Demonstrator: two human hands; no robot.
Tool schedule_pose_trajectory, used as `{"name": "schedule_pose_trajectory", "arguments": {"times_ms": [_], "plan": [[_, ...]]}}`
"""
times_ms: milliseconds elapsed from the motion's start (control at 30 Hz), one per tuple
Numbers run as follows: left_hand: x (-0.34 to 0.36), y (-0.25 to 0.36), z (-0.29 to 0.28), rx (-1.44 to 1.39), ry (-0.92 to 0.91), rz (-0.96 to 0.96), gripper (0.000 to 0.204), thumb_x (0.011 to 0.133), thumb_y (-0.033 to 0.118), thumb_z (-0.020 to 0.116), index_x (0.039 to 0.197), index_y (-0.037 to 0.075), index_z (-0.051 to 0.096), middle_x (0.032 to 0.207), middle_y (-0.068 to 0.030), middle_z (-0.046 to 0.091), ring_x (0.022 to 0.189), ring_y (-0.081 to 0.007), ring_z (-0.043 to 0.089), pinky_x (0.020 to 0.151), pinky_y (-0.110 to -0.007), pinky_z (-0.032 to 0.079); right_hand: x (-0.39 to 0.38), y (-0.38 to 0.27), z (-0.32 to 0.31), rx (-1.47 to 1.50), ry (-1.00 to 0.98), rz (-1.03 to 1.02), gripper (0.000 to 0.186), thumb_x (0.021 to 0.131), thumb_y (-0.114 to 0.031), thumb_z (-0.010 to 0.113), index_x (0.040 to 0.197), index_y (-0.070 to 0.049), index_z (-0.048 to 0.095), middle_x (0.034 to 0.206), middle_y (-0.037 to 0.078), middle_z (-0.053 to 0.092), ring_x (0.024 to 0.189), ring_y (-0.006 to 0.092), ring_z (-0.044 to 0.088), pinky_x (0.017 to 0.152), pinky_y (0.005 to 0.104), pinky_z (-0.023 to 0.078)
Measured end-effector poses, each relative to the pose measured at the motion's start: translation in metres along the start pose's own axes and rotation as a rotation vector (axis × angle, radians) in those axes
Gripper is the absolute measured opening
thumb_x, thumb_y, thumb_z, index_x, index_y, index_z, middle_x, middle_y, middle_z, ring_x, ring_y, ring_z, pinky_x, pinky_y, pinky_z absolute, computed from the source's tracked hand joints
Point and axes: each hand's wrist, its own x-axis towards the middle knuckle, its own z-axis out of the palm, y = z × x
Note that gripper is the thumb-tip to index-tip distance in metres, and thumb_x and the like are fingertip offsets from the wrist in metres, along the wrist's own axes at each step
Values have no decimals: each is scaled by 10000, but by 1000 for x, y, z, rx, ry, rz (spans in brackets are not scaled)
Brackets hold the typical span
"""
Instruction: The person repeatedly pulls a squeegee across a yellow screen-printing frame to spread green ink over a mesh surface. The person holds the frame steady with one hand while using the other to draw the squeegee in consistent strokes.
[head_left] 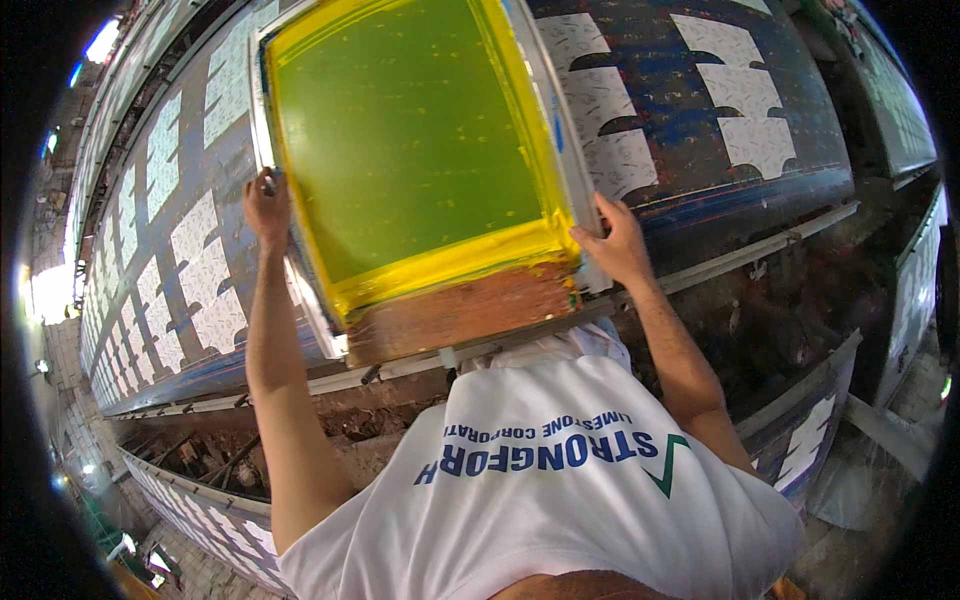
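A large printing screen with green mesh, yellow taped edges and a metal frame lies on a long dark printing table. Its near end is a brown stained strip. My left hand grips the frame's left side. My right hand holds the frame's right side near the front corner. White cut fabric pieces with a fine pattern lie in rows on the table on both sides of the screen.
The table runs far to the left with several more white fabric pieces. A metal rail edges its near side. Below it are a lower shelf with debris and another table edge. My white shirt fills the lower middle.
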Motion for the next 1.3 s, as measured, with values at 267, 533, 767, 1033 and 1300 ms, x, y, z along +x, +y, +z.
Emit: {"name": "schedule_pose_trajectory", "arguments": {"times_ms": [267,533,767,1033,1300], "plan": [[-63,176,92,-7,7,-98,411,895,317,776,1228,77,740,1222,-183,674,1185,-384,616,1007,-472,516,43,126,-127,-115,-49,157,858,792,-169,850,1550,-1,483,1313,232,590,1241,376,599,1052,451,499],[-87,232,112,4,-46,-138,435,888,313,779,1247,78,707,1218,-200,649,1184,-401,602,978,-501,525,55,169,-161,-226,-44,178,835,798,-143,801,1556,-1,481,1280,196,596,1217,350,602,1038,432,495],[-99,243,121,28,-25,-141,476,899,370,791,1269,82,706,1166,-159,653,1159,-372,612,955,-491,526,56,187,-174,-248,-112,169,822,829,-172,800,1554,28,470,1263,163,569,1165,327,595,1008,426,491],[-102,247,127,-7,-24,-120,375,889,300,789,1196,96,718,1095,-144,654,1104,-347,627,936,-466,531,51,213,-168,-247,-84,126,847,828,-206,820,1567,5,465,1329,165,547,1241,320,570,1052,434,473],[-103,239,137,7,2,-77,355,893,326,781,1163,115,690,1138,-156,629,1113,-381,609,927,-490,535,59,217,-172,-272,-132,212,839,866,-231,852,1580,-33,458,1440,188,519,1356,354,531,1125,463,456]]}}
